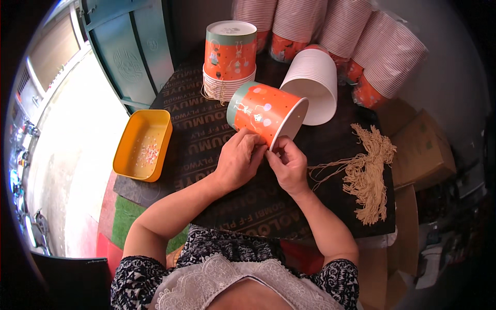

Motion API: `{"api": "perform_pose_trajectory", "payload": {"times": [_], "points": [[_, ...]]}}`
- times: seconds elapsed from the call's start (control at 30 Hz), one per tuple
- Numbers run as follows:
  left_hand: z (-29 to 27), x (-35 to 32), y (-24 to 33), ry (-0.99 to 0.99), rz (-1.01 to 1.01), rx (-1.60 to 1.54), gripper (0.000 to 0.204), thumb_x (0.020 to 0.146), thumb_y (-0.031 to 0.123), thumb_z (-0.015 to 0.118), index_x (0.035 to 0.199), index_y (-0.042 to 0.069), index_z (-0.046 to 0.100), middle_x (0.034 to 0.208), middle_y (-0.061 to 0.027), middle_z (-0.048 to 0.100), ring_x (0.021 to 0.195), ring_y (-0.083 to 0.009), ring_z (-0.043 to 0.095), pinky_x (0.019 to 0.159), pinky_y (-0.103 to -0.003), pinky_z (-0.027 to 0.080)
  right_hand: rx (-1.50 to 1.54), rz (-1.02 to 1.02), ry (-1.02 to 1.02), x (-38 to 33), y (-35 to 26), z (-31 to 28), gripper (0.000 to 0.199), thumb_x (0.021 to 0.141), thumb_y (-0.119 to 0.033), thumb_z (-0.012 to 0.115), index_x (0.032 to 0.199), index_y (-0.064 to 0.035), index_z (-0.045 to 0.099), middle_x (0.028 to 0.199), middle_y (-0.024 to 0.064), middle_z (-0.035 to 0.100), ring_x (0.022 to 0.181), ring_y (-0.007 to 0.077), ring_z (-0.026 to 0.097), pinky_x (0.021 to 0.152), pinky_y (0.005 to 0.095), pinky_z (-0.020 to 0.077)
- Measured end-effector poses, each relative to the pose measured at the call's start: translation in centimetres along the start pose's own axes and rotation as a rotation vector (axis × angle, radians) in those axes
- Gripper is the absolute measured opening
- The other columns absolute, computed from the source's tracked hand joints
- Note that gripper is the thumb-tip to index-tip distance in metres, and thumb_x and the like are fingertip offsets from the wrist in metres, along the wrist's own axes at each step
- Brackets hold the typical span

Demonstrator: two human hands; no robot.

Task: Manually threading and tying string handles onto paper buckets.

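An orange paper bucket [263,111] with a green band and cartoon print lies on its side on the dark plywood board [206,129], its open mouth facing right. My left hand [238,159] grips its lower rim from outside. My right hand [289,164] pinches at the same rim edge, fingertips touching those of the left. Whether a string is between the fingers is hidden.
A bundle of beige strings [369,173] lies right of my hands. A stack of finished orange buckets [230,57] stands behind, a white stack [312,82] lies tilted beside it, and more stacks [351,31] lean at the back. A yellow tray [143,144] with small beads sits left.
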State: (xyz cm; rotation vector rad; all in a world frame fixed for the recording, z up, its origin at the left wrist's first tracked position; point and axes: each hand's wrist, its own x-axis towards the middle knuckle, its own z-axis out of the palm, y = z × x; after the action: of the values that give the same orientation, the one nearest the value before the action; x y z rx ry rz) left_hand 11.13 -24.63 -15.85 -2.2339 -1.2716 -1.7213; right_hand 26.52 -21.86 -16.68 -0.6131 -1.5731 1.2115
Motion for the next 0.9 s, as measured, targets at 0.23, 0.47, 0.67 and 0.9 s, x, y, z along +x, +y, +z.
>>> {"api": "perform_pose_trajectory", "payload": {"times": [0.23, 0.47, 0.67, 0.9], "points": [[0.1, 0.2, 0.1, 0.001, 0.049, 0.031, 0.026, 0.075, -0.005, 0.069, 0.093, 0.004, 0.052, 0.084, -0.0140, 0.057, 0.070, -0.0329, 0.060, 0.058, -0.038, 0.049, -0.128, -0.019, 0.006, 0.0, -0.4, 0.0, 0.011, 0.084, 0.000, 0.063, 0.092, -0.0017, 0.056, 0.082, 0.0003, 0.055, 0.072, 0.0068, 0.051, 0.063, 0.0223, 0.0435], [0.0, 0.0, -0.2, -0.012, 0.047, 0.072, 0.026, 0.072, 0.000, 0.069, 0.090, 0.004, 0.050, 0.082, -0.0126, 0.056, 0.072, -0.0332, 0.058, 0.061, -0.040, 0.049, -0.179, -0.089, 0.011, -0.1, -0.4, 0.3, 0.011, 0.083, 0.002, 0.062, 0.092, -0.0013, 0.056, 0.083, 0.0038, 0.057, 0.073, 0.0109, 0.055, 0.065, 0.0250, 0.0453], [-0.3, 0.6, -0.1, -0.059, -0.091, -0.024, 0.021, 0.072, 0.001, 0.067, 0.084, 0.002, 0.049, 0.079, -0.0159, 0.055, 0.072, -0.0363, 0.059, 0.059, -0.042, 0.048, -0.458, -0.310, 0.082, 0.1, -0.2, 0.3, 0.016, 0.078, 0.004, 0.064, 0.090, -0.0006, 0.056, 0.083, 0.0111, 0.058, 0.070, 0.0225, 0.059, 0.062, 0.0304, 0.0475], [-8.9, 3.1, -0.2, -0.020, -0.268, 0.148, 0.011, 0.079, 0.002, 0.064, 0.085, 0.003, 0.055, 0.078, -0.0131, 0.058, 0.068, -0.0262, 0.061, 0.060, -0.034, 0.049, -0.545, -0.453, 0.181, 0.5, -0.1, -0.9, 0.015, 0.079, 0.005, 0.063, 0.089, -0.0002, 0.053, 0.080, 0.0120, 0.054, 0.065, 0.0243, 0.057, 0.057, 0.0315, 0.0466]]}}
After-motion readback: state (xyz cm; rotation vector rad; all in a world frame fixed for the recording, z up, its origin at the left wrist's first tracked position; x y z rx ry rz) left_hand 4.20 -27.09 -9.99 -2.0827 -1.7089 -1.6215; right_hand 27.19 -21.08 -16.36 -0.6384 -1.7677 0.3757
